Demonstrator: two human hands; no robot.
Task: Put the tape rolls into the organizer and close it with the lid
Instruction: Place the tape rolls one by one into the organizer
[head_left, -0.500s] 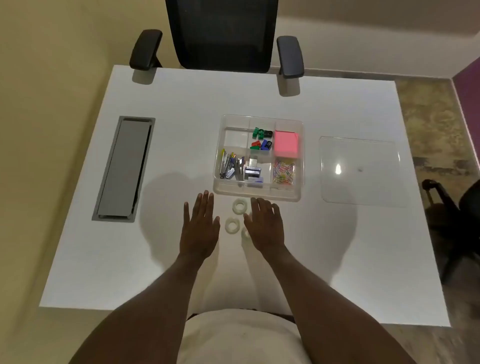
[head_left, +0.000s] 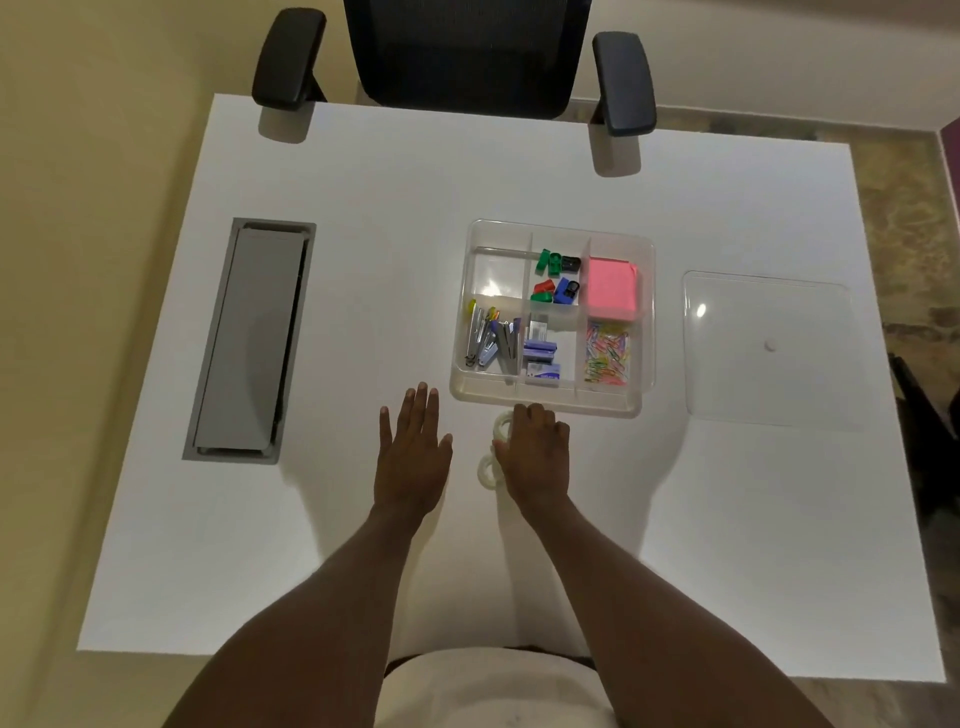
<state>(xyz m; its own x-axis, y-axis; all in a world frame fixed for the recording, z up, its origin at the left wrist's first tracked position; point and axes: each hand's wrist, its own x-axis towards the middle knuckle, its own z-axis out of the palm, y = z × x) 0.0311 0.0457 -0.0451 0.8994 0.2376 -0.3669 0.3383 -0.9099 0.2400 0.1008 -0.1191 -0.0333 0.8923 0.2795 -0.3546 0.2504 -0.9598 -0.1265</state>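
Near the front edge of the desk (head_left: 311, 519), my right hand (head_left: 535, 457) has slid left over the tape rolls (head_left: 501, 427), fingers curling around them though nothing is lifted yet. My left hand (head_left: 413, 457) stays flat, open and empty. The organizer (head_left: 644, 332) sits mid-desk, its far-left compartment vacant; the lid (head_left: 769, 348) lies toward the right edge. A chair (head_left: 467, 52) faces me.

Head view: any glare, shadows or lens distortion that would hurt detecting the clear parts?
Head view: a bright glare spot on the clear lid, which otherwise nearly blends into the white table; soft shadows under both forearms and the chair armrests; wide-angle bowing of the table edges; the pale tape rolls have low contrast and are partly hidden by the right hand.
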